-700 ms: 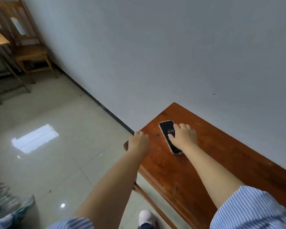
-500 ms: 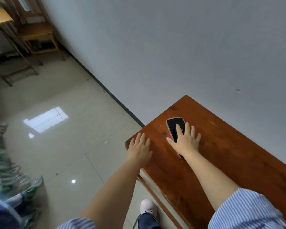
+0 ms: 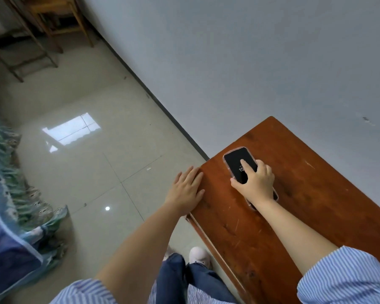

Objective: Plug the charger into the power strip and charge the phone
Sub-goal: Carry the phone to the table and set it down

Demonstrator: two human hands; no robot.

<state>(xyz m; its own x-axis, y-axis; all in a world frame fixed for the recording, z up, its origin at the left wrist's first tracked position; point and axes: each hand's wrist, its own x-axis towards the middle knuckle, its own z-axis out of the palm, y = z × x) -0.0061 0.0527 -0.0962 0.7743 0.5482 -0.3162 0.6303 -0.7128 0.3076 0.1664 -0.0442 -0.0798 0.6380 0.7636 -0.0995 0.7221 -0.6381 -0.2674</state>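
A black phone [image 3: 237, 161] in a clear case lies screen up near the left end of a reddish-brown wooden table [image 3: 305, 194]. My right hand [image 3: 256, 183] rests on the phone's lower half, index finger stretched out on the lit screen, thumb along the phone's left side. My left hand [image 3: 185, 190] lies flat with fingers apart on the table's left corner, holding nothing. No charger or power strip is in view.
A pale wall [image 3: 250, 62] runs behind the table. Glossy floor tiles [image 3: 97, 172] spread to the left. A bed with a blue-green patterned cover [image 3: 11, 205] stands at the left edge. A wooden chair [image 3: 59, 20] and a desk frame [image 3: 20, 53] stand far back.
The view has swung down and left. My right hand curled from flat fingers to one index finger on the phone, whose screen lit again. My left hand stays spread flat on the table corner.
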